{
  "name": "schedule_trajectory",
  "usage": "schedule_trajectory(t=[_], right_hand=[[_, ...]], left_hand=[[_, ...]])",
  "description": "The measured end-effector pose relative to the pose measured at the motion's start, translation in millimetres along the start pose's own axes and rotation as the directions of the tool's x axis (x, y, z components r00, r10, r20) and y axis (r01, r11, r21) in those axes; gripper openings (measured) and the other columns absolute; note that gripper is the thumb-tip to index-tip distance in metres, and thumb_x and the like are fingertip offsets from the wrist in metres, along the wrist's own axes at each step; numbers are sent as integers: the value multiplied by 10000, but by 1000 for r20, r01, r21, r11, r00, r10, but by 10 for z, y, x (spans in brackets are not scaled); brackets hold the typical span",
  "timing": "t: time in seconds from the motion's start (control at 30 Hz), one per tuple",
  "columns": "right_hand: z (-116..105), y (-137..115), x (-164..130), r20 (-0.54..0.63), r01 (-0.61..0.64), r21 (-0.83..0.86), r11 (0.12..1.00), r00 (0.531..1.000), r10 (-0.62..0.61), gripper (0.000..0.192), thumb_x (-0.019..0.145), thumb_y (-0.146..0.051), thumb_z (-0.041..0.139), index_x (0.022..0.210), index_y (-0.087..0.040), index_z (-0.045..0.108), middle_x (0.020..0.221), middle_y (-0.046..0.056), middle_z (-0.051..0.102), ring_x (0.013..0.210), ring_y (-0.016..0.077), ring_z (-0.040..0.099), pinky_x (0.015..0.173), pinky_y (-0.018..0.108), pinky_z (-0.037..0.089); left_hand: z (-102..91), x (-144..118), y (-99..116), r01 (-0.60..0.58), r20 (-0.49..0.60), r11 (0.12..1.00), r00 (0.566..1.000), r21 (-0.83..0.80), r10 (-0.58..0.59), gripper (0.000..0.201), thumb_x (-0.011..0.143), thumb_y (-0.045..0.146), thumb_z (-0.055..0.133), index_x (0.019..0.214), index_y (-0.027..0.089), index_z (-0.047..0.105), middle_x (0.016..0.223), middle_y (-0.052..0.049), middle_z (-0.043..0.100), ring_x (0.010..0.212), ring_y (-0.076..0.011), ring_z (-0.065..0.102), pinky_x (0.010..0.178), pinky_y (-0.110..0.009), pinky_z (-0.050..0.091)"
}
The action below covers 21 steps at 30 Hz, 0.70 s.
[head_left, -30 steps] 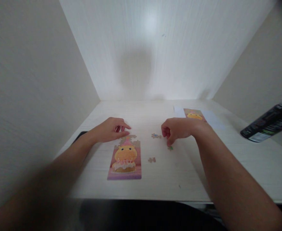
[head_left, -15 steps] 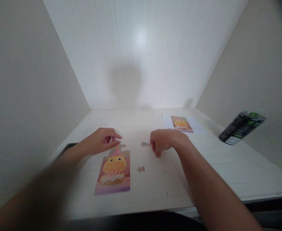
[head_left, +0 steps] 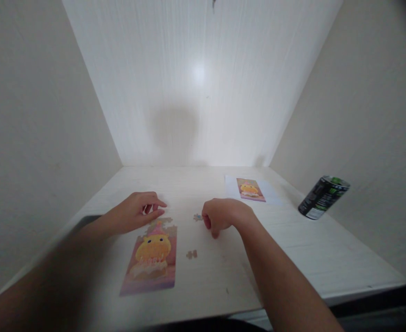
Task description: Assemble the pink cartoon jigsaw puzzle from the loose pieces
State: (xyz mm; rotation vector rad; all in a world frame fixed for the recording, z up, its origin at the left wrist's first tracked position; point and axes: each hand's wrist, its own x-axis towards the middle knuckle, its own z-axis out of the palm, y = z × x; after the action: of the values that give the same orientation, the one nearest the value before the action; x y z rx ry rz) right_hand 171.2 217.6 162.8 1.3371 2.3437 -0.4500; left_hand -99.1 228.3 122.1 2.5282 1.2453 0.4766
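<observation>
On the table lies a partly joined jigsaw puzzle (head_left: 152, 258) of a yellow cake-like figure in a pink party hat, its upper edge ragged. My left hand (head_left: 141, 210) rests at that ragged upper edge, thumb and index finger apart with nothing visible between them. To the right, my right hand (head_left: 222, 214) is closed, fingers curled down against the table; whatever they hold is hidden. Just left of its knuckles sits a loose puzzle piece (head_left: 198, 217) with a bluish patch. Another loose puzzle piece (head_left: 191, 254), brownish, lies nearer me, right of the puzzle.
A reference picture (head_left: 251, 190) of the same figure lies on white paper (head_left: 229, 186) at the back right. Farther right, a black and green drink can (head_left: 322, 197) appears tilted near the side wall. A dark flat object (head_left: 87, 221) is partly under my left forearm.
The camera view has shifted, so everything appears farther left and lower. Both hands keep nearly the same pose and place beside the puzzle and loose pieces.
</observation>
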Motion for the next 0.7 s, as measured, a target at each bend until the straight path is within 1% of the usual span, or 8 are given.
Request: schedule_trajectory(t=[0.17, 0.27, 0.3, 0.37, 0.43, 0.47, 0.53, 0.7], right_hand=[[13, 78, 46, 31, 73, 15, 997, 997, -74, 314, 625, -190, 774, 936, -143, 773, 911, 102, 763, 766, 238, 694, 551, 270, 456], [35, 162, 80, 34, 97, 74, 993, 994, -99, 287, 639, -206, 774, 923, -165, 765, 906, 71, 763, 766, 212, 686, 549, 249, 441], [46, 198, 100, -2, 96, 98, 990, 995, -97, 274, 636, -217, 781, 906, -174, 762, 892, 60, 762, 758, 204, 684, 555, 246, 442], [71, 269, 154, -129, 88, 143, 986, 989, -69, 262, 637, -252, 793, 887, -185, 753, 871, 48, 756, 737, 189, 677, 575, 246, 451], [98, 320, 223, -275, 85, 168, 982, 961, -36, 289, 659, -282, 789, 928, -188, 740, 922, 56, 751, 771, 183, 675, 619, 250, 466], [111, 333, 258, -324, 90, 175, 980, 945, -29, 305, 675, -287, 780, 960, -189, 732, 967, 63, 746, 798, 180, 674, 640, 249, 471], [136, 329, 317, -356, 115, 183, 976, 933, -43, 333, 682, -270, 773, 1001, -193, 721, 1021, 67, 740, 820, 173, 671, 649, 240, 474], [174, 238, 368, -347, 173, 207, 963, 933, -93, 288, 660, -153, 728, 946, -192, 738, 872, 39, 756, 696, 148, 659, 571, 222, 453]], left_hand=[[1, -4, -13, 3, -17, 1000, 1000, 5, -3, 371, 889, 502, 519, 1017, 205, 700, 757, -21, 608, 643, -101, 526, 596, -239, 400], [-3, 4, -9, 7, -14, 1000, 1000, -7, -7, 360, 889, 499, 521, 1002, 208, 701, 746, -14, 606, 633, -98, 519, 594, -237, 397], [-5, 8, -8, 2, -14, 1000, 1000, -10, -3, 357, 889, 496, 523, 1003, 208, 701, 749, -14, 609, 638, -97, 521, 598, -236, 399], [-11, 15, -2, -13, -19, 1000, 1000, -6, 13, 354, 890, 491, 525, 1010, 208, 700, 769, -16, 621, 653, -96, 526, 613, -234, 405], [-18, 16, 7, -19, -19, 1000, 1000, 8, 19, 356, 892, 488, 523, 1015, 205, 701, 785, -19, 631, 660, -95, 527, 620, -233, 405], [-21, 14, 11, -16, -18, 1000, 1000, 16, 16, 359, 893, 487, 520, 1015, 203, 702, 787, -20, 633, 658, -95, 526, 620, -233, 403], [-25, 6, 13, -6, -13, 1000, 1000, 24, 7, 365, 895, 485, 515, 1020, 199, 704, 790, -24, 636, 662, -97, 527, 621, -234, 401], [-12, -10, -45, 11, -10, 1000, 1000, 15, -11, 374, 901, 485, 508, 1045, 197, 699, 788, -29, 633, 667, -100, 525, 616, -234, 398]])
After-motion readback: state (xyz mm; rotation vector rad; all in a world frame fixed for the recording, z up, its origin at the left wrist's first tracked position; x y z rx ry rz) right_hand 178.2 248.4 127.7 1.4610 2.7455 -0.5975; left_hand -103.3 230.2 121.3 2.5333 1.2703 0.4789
